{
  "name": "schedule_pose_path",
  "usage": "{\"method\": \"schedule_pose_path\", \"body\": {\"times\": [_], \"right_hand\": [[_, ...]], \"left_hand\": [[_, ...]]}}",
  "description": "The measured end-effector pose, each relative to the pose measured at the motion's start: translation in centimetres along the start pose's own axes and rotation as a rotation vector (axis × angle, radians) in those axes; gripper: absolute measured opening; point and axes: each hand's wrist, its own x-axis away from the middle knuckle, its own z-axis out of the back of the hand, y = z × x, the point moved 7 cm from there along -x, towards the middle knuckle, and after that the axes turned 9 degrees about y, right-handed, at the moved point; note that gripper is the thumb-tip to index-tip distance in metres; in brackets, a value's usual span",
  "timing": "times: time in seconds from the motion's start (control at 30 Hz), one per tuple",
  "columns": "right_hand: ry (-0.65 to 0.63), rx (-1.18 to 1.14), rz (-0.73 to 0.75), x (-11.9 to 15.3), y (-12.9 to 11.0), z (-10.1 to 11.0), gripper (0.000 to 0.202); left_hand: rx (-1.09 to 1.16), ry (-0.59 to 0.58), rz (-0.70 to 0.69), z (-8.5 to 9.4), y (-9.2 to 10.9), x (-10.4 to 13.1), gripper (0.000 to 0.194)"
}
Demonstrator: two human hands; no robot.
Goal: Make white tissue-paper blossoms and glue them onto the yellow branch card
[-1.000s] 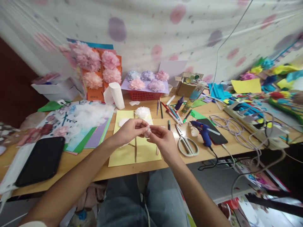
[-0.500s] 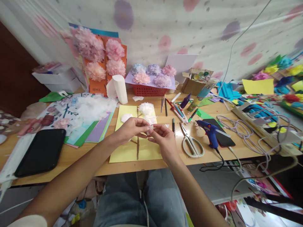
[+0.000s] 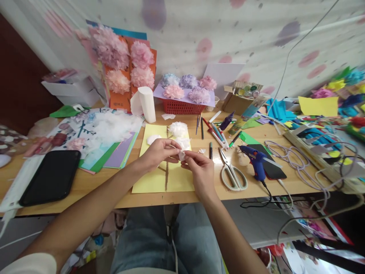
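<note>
Between my fingertips is a small piece of white tissue paper (image 3: pixel 181 155). My left hand (image 3: pixel 162 153) pinches it from the left, and my right hand (image 3: pixel 199 167) pinches it from the right. Both hands are above a sheet of yellow paper (image 3: pixel 148 179) with a brown stem line drawn down it. White tissue pompoms (image 3: pixel 178 129) sit on the sheet's upper part, with one at the left partly behind my left hand. The lower part of the drawn branches is partly covered by my hands.
Scissors (image 3: pixel 233 175) and a blue glue gun (image 3: pixel 256 161) lie to the right, beside pens and a phone (image 3: pixel 270 167). A paper roll (image 3: pixel 147 104) stands behind the sheet. At left are cotton fluff (image 3: pixel 114 127), coloured papers and a black tablet (image 3: pixel 51 177). Cables tangle at far right.
The small white tissue piece has been turned and bunched slightly between my fingertips. The whole view has shifted a little; both hands keep about the same place over the yellow paper.
</note>
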Motion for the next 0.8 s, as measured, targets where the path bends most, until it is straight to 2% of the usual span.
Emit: {"method": "schedule_pose_path", "body": {"times": [0.33,0.47,0.6,0.8], "right_hand": [[0.000,0.000,0.097,0.2,-0.5,-0.1,0.015],[-0.010,0.020,0.094,0.4,-0.7,0.2,0.016],[-0.010,0.144,0.094,0.0,-1.1,0.7,0.027],[-0.155,0.180,-0.090,-0.8,-0.5,0.1,0.035]], "left_hand": [[-0.007,0.013,-0.039,0.1,0.6,0.3,0.029],[-0.076,0.010,-0.130,-0.1,0.6,0.2,0.033],[-0.170,0.020,-0.227,-0.3,0.8,0.1,0.030],[-0.247,-0.041,-0.312,-0.8,1.0,0.6,0.031]]}}
